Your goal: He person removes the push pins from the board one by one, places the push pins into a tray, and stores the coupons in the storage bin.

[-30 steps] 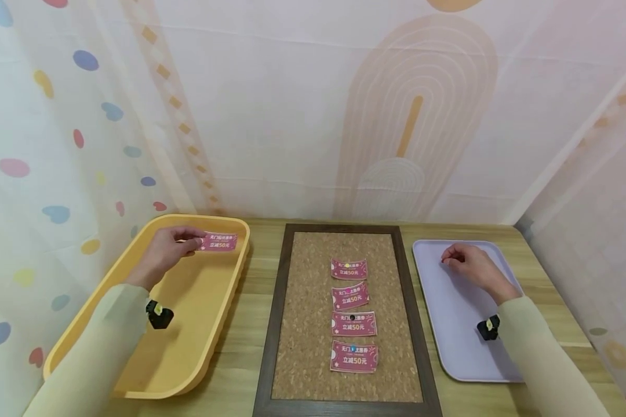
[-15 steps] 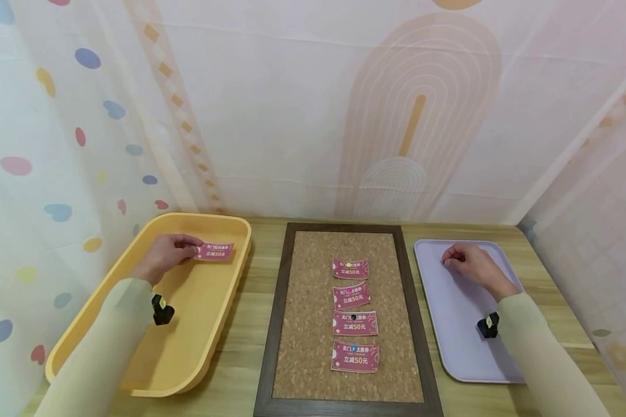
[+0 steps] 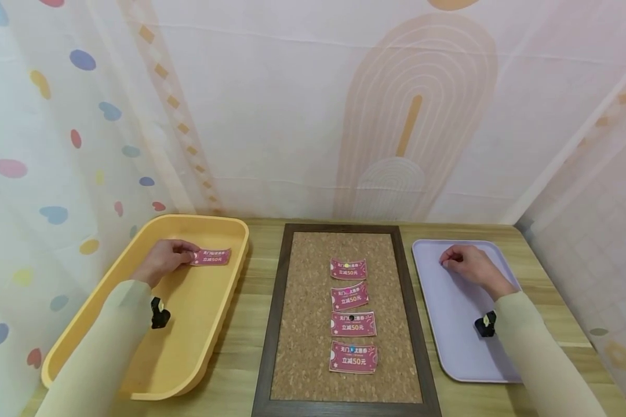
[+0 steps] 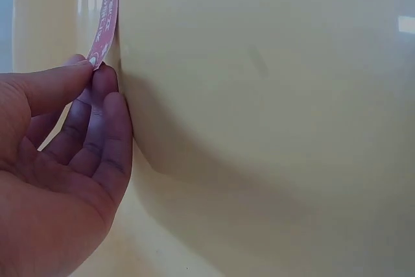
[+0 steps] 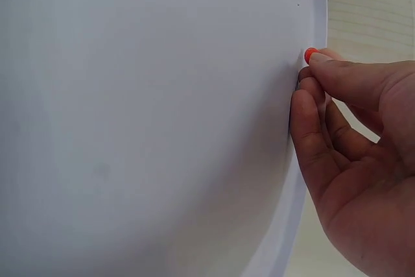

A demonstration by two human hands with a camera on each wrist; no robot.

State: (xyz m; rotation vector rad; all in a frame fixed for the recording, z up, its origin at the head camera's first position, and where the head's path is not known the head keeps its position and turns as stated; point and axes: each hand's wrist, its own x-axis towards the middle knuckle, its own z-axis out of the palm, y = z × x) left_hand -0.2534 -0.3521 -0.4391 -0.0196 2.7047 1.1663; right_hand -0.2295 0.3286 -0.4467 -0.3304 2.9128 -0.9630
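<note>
In the head view my left hand (image 3: pixel 168 259) pinches the left end of a pink paper coupon (image 3: pixel 212 258) over the far part of the yellow tray (image 3: pixel 190 324). Thumb and forefinger grip that coupon (image 4: pixel 107 21) in the left wrist view. Over the lilac tray (image 3: pixel 456 330), my right hand (image 3: pixel 472 267) pinches a small pin with a red head (image 5: pixel 310 55); its point is hidden. Between the trays lies a framed corkboard (image 3: pixel 302 324), where several matching coupons form a column. Each, such as the lowest coupon (image 3: pixel 353 360), bears a pin near its top.
Both trays and the board rest on a wooden table (image 3: pixel 240 324). A patterned cloth (image 3: pixel 281 116) hangs behind the table and along its sides. The board's dark frame (image 3: pixel 408 289) is close to the lilac tray.
My left hand has brought the coupon slightly nearer and to the left, lower over the yellow tray. The right hand stays where it was, still pinching the pin.
</note>
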